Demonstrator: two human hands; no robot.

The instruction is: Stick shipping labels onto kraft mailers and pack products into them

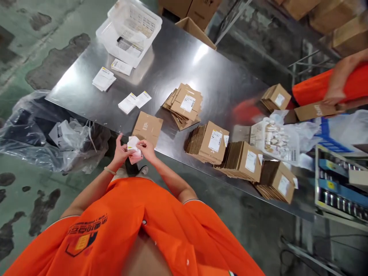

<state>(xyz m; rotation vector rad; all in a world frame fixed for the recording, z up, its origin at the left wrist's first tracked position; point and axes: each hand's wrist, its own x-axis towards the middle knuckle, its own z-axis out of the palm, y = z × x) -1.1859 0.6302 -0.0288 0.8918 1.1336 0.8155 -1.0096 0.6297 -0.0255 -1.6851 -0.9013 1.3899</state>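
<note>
Both my hands are at the near edge of the metal table, holding a white and pink label sheet (pixel 134 147) between them. My left hand (pixel 121 152) pinches its left side, with the index finger raised. The fingers of my right hand (pixel 147 149) are closed on its right side. Just beyond the sheet, a flat brown carton (pixel 147 127) lies on the table, partly behind my right hand. Small stacks of white labels (pixel 128 103) rest farther back. To the right sits a loose pile of flattened cartons (pixel 186 103), the top one bearing a white label.
Three rows of labelled flat cartons (pixel 214 142) line the right front of the metal table (pixel 172 147). White baskets (pixel 129 32) stand at the back left. A plastic-lined bin (pixel 83 142) is at the left. At the right, a person's hand (pixel 335 96) holds a carton.
</note>
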